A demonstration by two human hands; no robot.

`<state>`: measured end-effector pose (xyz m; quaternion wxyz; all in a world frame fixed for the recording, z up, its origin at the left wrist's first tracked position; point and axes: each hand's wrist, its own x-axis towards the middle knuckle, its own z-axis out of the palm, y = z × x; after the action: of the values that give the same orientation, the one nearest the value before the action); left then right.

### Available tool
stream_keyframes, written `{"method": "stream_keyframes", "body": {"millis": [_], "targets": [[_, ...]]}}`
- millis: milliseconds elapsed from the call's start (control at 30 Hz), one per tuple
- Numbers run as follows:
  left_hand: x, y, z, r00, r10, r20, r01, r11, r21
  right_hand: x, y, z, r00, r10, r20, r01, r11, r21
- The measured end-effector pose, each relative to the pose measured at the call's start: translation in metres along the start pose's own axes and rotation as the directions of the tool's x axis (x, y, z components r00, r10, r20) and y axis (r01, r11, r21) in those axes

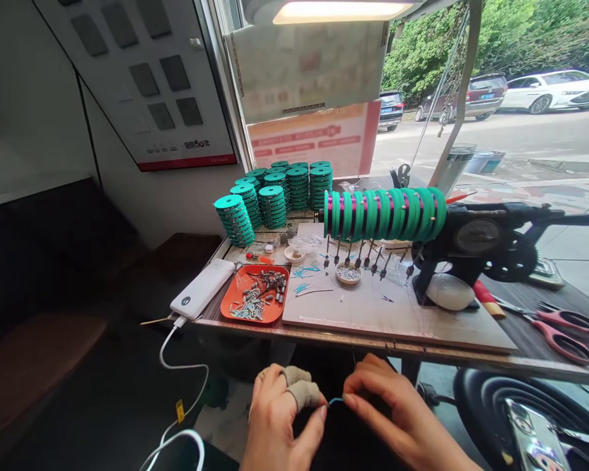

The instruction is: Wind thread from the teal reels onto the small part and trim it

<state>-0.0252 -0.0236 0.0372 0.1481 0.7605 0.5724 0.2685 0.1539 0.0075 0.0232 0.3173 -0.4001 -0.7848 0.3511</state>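
Observation:
Just below the front edge of the table, my left hand (285, 413) and my right hand (390, 407) face each other a short way apart. Between them bends a thin light-blue strip (335, 400); whether it is a tube or a cord cannot be made out. Thumb and forefinger of the left hand pinch one end, and the right fingertips pinch the other. Beige coverings (302, 391) wrap some left fingers. Above on the board lie similar blue pieces (302, 271) and a small bowl of tiny silvery parts (348, 273).
A black winding machine (476, 239) holds a row of green spools (385, 214) with hanging weights. An orange tray (229, 311) of small metal parts, a white power bank (203, 288), stacked green spools (233, 219) and scissors (564, 340) are around the board (363, 317).

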Motion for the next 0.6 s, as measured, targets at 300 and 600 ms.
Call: {"method": "stream_keyframes", "body": {"millis": [300,600], "targets": [[0.003,0.006,-0.011,0.999,0.033,-0.014,-0.032,0.998,0.046,0.011,-0.009,-0.004,0.978,-0.180,0.109,0.196,0.968,-0.159],[0.058,-0.051,-0.044,0.976,-0.108,-0.189,0.154,0.956,0.248,0.038,-0.008,0.001,0.987,-0.137,-0.086,0.144,0.987,0.077]]}}
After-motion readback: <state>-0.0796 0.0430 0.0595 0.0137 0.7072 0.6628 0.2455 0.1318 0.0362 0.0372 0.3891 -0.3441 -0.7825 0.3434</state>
